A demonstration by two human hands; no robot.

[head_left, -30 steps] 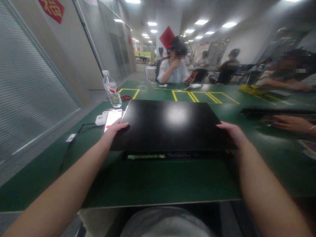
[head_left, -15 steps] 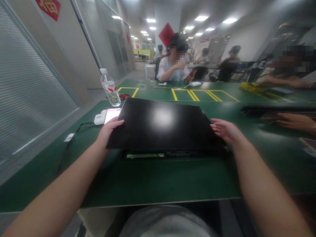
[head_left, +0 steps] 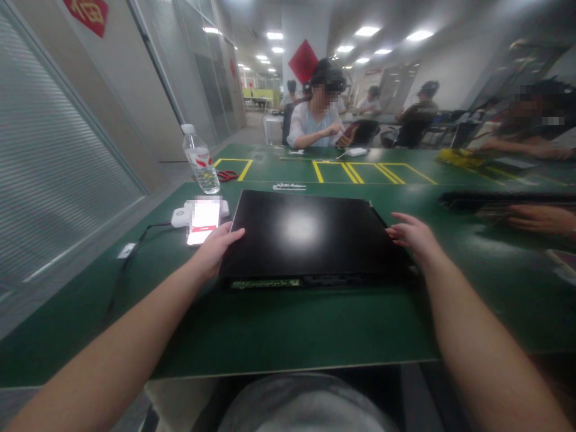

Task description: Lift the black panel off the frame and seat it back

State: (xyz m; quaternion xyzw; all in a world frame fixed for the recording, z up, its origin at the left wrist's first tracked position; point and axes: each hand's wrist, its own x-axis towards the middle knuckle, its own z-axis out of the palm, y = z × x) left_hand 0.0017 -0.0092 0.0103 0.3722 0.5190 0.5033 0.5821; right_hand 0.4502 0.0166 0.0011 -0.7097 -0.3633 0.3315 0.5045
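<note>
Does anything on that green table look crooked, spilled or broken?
The black panel looks slightly askew: its far edge slants, and a green circuit strip shows at the near side of the dark base beneath. The wide-angle view may exaggerate this. No spill or breakage shows on the table, though blur could hide cracks.

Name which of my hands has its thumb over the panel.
The left hand, thumb over the black panel; the right hand has only fingertips at the right edge.

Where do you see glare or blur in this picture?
Head view: a round white glare sits on the black panel; head view: the ceiling lights glow white; head view: the person in dark clothes at the back looks soft.
</note>
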